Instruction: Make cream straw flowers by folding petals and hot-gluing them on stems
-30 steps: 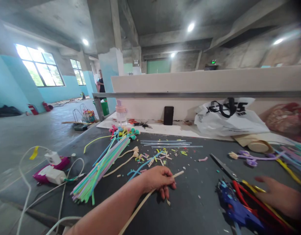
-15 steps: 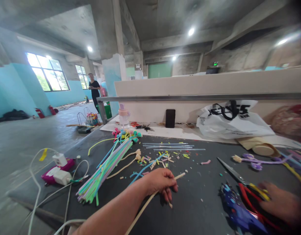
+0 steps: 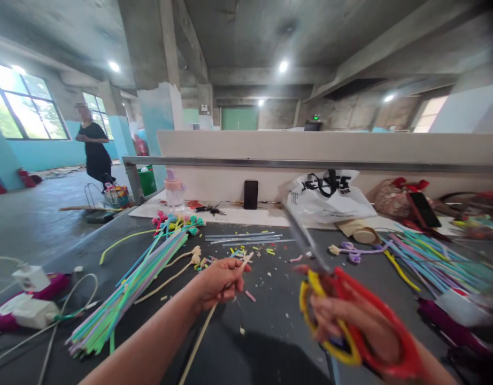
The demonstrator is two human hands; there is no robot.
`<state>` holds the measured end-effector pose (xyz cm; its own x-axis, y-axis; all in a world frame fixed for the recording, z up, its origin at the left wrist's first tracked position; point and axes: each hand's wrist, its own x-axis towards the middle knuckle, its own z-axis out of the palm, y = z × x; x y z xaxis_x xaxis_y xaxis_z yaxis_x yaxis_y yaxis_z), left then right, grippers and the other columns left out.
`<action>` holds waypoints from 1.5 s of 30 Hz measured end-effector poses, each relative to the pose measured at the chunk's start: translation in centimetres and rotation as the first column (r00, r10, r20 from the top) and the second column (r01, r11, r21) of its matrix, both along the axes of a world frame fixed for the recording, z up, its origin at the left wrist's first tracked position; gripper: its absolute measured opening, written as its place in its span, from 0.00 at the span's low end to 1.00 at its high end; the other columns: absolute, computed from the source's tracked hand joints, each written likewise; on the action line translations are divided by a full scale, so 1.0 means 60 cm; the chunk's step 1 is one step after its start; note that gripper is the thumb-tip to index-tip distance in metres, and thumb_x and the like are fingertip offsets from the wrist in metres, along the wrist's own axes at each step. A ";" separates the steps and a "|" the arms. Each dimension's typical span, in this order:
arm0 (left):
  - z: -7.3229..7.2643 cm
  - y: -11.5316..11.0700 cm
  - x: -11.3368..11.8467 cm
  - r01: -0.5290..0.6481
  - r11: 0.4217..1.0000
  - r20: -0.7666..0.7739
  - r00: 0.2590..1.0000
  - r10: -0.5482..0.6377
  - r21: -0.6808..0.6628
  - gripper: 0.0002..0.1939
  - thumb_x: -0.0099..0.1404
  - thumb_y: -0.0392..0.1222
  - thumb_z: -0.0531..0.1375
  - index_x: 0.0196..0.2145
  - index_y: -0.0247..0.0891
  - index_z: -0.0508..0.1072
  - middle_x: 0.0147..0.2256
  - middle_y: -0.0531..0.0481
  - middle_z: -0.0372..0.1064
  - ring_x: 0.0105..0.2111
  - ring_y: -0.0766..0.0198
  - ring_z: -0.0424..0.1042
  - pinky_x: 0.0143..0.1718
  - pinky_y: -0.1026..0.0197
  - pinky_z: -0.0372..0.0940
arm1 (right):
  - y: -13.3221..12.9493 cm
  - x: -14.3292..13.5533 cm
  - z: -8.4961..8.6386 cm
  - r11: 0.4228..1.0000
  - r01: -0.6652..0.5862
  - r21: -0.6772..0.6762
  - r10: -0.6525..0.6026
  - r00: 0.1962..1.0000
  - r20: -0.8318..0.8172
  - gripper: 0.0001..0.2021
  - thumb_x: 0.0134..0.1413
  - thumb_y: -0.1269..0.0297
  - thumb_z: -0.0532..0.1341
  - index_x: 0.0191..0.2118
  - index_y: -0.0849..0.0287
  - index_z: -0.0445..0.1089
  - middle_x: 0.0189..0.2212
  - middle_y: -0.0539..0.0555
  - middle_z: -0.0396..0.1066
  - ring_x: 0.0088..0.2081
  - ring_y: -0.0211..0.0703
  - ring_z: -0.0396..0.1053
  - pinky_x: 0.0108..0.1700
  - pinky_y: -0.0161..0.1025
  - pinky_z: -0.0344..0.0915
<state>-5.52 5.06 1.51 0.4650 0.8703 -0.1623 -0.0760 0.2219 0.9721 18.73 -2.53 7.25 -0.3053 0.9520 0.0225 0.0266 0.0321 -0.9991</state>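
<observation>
Pinched in my left hand [image 3: 221,279] is a cream pipe cleaner [image 3: 198,342]; its short tip pokes out past the fingers and its long end runs down toward me. My right hand [image 3: 346,318] grips scissors [image 3: 370,315] with red and yellow handles, raised over the table and smeared by motion, blades pointing up and away. Under and beyond my left hand lie small cut pieces [image 3: 240,252] in yellow, pink and cream. Two cream stems with knotted heads [image 3: 195,255] rest left of that hand, beside a bundle of pastel pipe cleaners [image 3: 138,289].
Clear sticks [image 3: 242,238], a phone [image 3: 251,194], a cup [image 3: 174,192] and a white bag [image 3: 330,195] are toward the back. More pipe cleaners [image 3: 431,256] lie at right. Cables and a power strip [image 3: 30,305] occupy the left edge. A person [image 3: 94,147] stands beyond.
My right hand has lifted the scissors off the table and brought them nearer my left hand, which still holds the cream pipe cleaner. The view has turned right.
</observation>
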 end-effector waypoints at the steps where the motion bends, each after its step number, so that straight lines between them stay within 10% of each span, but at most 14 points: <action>1: 0.006 -0.002 -0.003 -0.023 1.000 -0.026 0.999 0.023 0.004 0.15 0.58 0.49 0.56 0.37 0.35 0.65 0.17 0.59 0.61 0.08 0.79 0.48 0.08 0.73 0.38 | -0.003 -0.014 -0.012 0.988 -0.137 -0.070 0.135 0.990 -0.034 0.17 0.48 0.57 0.61 0.44 0.56 0.66 0.22 0.51 0.67 0.25 0.40 0.67 0.31 0.40 0.67; 6: 0.029 -0.021 -0.019 -0.152 0.987 -0.094 0.983 0.155 0.044 0.14 0.56 0.50 0.58 0.30 0.34 0.66 0.17 0.57 0.62 0.11 0.76 0.58 0.10 0.74 0.47 | -0.003 -0.050 -0.059 0.974 -0.219 -0.056 0.200 0.952 -0.230 0.23 0.46 0.54 0.63 0.47 0.52 0.59 0.34 0.51 0.65 0.32 0.39 0.66 0.37 0.41 0.66; 12: 0.051 -0.058 -0.030 -0.235 0.968 -0.052 0.969 0.240 0.086 0.17 0.59 0.52 0.55 0.35 0.34 0.66 0.20 0.57 0.62 0.09 0.80 0.52 0.09 0.73 0.38 | -0.001 -0.056 -0.071 0.991 -0.135 0.019 0.128 0.971 0.204 0.23 0.54 0.41 0.49 0.43 0.56 0.59 0.16 0.43 0.56 0.17 0.32 0.57 0.21 0.30 0.58; 21: 0.059 -0.097 -0.015 -0.253 0.960 -0.068 0.963 0.262 0.117 0.17 0.58 0.53 0.54 0.34 0.35 0.65 0.12 0.59 0.59 0.07 0.78 0.45 0.09 0.72 0.38 | -0.034 -0.086 -0.052 0.935 -0.117 0.336 -0.145 0.736 0.661 0.13 0.54 0.54 0.54 0.41 0.54 0.65 0.34 0.52 0.71 0.34 0.41 0.68 0.36 0.33 0.63; 26: 0.049 -0.104 -0.004 -0.268 0.959 -0.084 0.958 0.275 0.086 0.14 0.57 0.50 0.54 0.33 0.35 0.64 0.11 0.60 0.57 0.07 0.78 0.43 0.09 0.72 0.37 | -0.036 -0.089 -0.057 0.932 -0.168 0.321 -0.127 0.678 0.724 0.18 0.53 0.58 0.55 0.50 0.56 0.62 0.48 0.57 0.67 0.45 0.46 0.67 0.44 0.35 0.62; 45: 0.031 -0.096 -0.007 -0.231 0.971 -0.139 0.961 0.238 0.065 0.18 0.56 0.53 0.56 0.36 0.34 0.69 0.10 0.62 0.51 0.11 0.76 0.43 0.14 0.70 0.36 | -0.036 -0.095 -0.080 0.938 -0.152 0.311 -0.169 0.583 0.795 0.20 0.54 0.58 0.55 0.52 0.58 0.59 0.41 0.59 0.67 0.39 0.50 0.69 0.39 0.41 0.63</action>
<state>-5.93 -0.72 3.39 0.2218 0.9605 -0.1683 0.0220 0.1676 0.9856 13.02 -4.70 2.43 -0.3408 0.9378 0.0656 0.8080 0.3279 -0.4895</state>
